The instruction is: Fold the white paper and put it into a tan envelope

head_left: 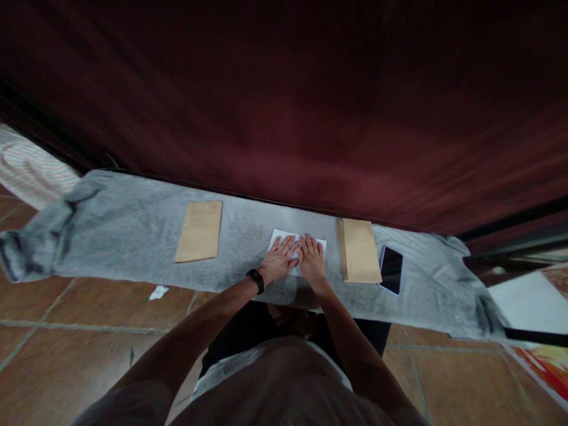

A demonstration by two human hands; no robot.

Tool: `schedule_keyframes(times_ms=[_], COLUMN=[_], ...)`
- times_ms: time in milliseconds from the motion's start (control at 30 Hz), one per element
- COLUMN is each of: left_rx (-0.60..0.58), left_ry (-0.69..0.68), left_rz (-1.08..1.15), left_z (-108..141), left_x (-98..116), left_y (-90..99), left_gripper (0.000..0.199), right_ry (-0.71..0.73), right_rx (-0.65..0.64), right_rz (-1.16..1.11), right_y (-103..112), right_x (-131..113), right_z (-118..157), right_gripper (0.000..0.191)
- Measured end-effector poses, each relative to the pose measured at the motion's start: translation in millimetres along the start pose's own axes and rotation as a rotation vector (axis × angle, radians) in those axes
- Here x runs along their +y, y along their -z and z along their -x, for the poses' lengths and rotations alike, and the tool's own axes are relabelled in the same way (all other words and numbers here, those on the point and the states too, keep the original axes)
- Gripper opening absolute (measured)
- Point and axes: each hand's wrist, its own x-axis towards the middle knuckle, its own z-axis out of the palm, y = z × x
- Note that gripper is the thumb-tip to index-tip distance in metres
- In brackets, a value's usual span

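A white sheet of paper lies on the grey cloth in front of me, mostly covered by my hands. My left hand, with a dark band on the wrist, rests flat on its left part, fingers spread. On the right part my right hand lies flat too, fingers stretched out, its thumb side close to the left hand. A single brown envelope lies further left. To the right of my hands is a stack of brown envelopes, its left edges slightly fanned.
A phone with a purple edge lies right of the stack. Grey cloth covers the narrow surface, backed by a dark red panel. A white scrap is on the tiled floor. White sheets stand at the far right.
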Motion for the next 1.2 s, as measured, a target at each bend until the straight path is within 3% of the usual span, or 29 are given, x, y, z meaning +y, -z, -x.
schedule_keyframes(times_ms=[200, 533, 667, 800, 900, 1200], left_rx=[0.030, 0.085, 0.162, 0.107, 0.033, 0.045], left_ry=[0.115, 0.341, 0.399, 0.205, 0.150, 0.302], left_rz=[0.015, 0.009, -0.022, 0.012, 0.000, -0.036], left_z=[-0.5, 16.9, 20.2, 19.9, 25.2, 62.6], left_x=[-8.5, -35.8, -15.1, 25.2, 40.6, 7.2], left_y=[1.8, 6.8, 7.1, -1.1, -5.8, 1.9], left_gripper=[0.061, 0.061, 0.062, 0.060, 0.059, 0.060], right_ry=[-0.058, -0.109, -0.118, -0.114, -0.112, -0.150], right_rx=[0.083, 0.088, 0.095, 0.124, 0.141, 0.114], right_rz=[0.032, 0.031, 0.028, 0.014, 0.005, -0.032], right_y=[-0.2, 7.1, 6.4, 4.9, 4.2, 12.1], right_x=[17.2, 29.9, 30.5, 30.3, 30.7, 28.3], right_z=[8.3, 22.2, 23.7, 23.4, 23.9, 25.9], right_gripper=[0.053, 0.055, 0.056, 0.056, 0.056, 0.056])
